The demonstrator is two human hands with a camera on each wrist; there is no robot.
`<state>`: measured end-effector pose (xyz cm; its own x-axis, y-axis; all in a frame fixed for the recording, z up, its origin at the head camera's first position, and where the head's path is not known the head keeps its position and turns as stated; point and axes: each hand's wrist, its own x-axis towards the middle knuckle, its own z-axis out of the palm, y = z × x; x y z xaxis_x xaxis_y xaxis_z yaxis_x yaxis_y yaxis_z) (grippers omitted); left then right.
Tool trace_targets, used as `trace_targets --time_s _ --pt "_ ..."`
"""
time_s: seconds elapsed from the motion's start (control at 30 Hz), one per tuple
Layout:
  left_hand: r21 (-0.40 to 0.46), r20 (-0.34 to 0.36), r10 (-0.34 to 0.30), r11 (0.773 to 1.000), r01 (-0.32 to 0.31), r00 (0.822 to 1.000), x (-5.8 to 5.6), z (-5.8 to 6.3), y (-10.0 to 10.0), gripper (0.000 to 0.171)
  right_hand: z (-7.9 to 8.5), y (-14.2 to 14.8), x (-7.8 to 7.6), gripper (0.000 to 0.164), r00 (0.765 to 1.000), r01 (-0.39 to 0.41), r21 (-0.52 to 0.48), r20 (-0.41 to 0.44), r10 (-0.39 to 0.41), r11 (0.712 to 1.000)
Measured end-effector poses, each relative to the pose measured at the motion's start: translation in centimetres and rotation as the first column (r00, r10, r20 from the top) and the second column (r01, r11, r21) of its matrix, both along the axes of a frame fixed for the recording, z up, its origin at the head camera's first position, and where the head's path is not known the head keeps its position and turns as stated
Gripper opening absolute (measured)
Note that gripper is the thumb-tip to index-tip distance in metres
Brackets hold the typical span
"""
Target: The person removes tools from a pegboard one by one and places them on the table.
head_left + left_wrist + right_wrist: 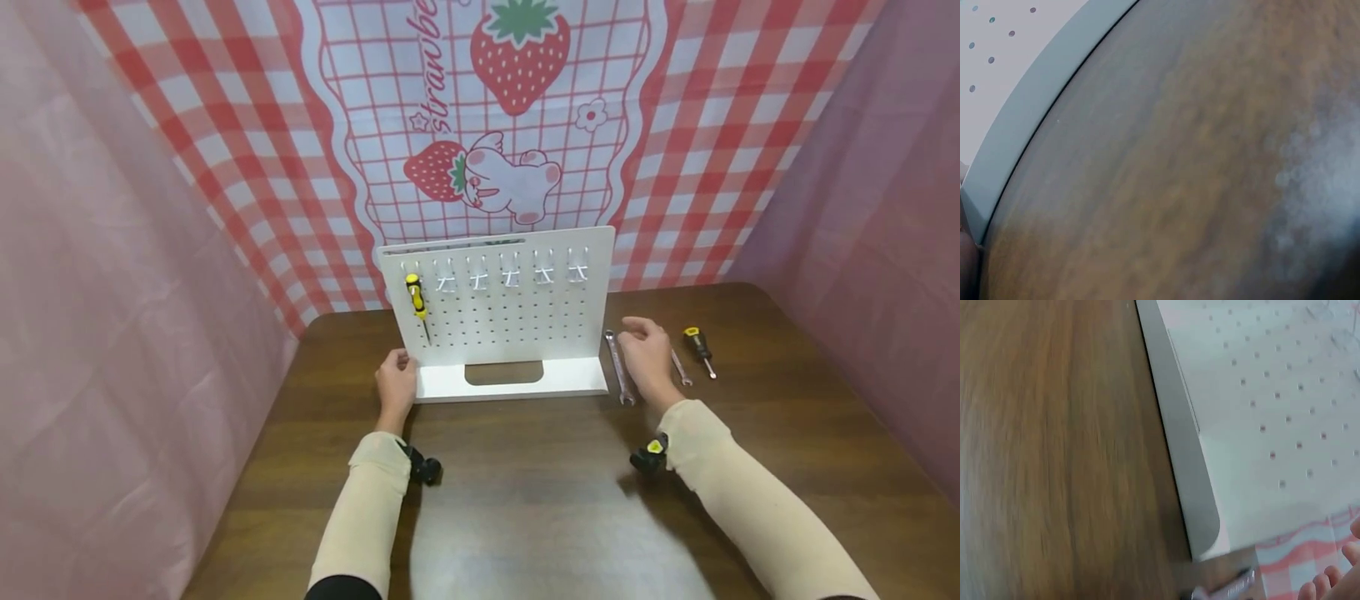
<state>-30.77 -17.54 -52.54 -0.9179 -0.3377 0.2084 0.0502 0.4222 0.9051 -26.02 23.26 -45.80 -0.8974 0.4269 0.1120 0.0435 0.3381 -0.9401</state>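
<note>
A white pegboard stand (pixel 510 325) stands on the brown table. My left hand (pixel 395 385) grips its left edge near the base; in the left wrist view only a bit of finger (pixel 966 265) shows by the base corner. From the leftmost hook hangs a yellow-and-black screwdriver (pixel 416 297). My right hand (pixel 648 358) hovers right of the board, fingers loosely bent, with nothing visible in them. Beside it lies a wrench (pixel 618 367). A second wrench (pixel 681 368) is partly hidden behind that hand. Another yellow-and-black screwdriver (pixel 699 350) lies farther right.
Several clear hooks (pixel 511 271) with white marks line the top of the pegboard. The stand's base has an oblong cutout. A red-and-white checked cloth (pixel 697 167) hangs behind the table (pixel 517 500), with pink curtains (pixel 112 292) at both sides.
</note>
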Motion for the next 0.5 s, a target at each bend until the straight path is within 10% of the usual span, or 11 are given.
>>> trace_targets --time_s 0.5 --pt "0.005 0.01 0.007 1.0 -0.007 1.0 0.0 0.1 0.2 0.023 1.6 -4.2 -0.3 0.037 0.982 -0.157 -0.02 -0.113 0.154 0.987"
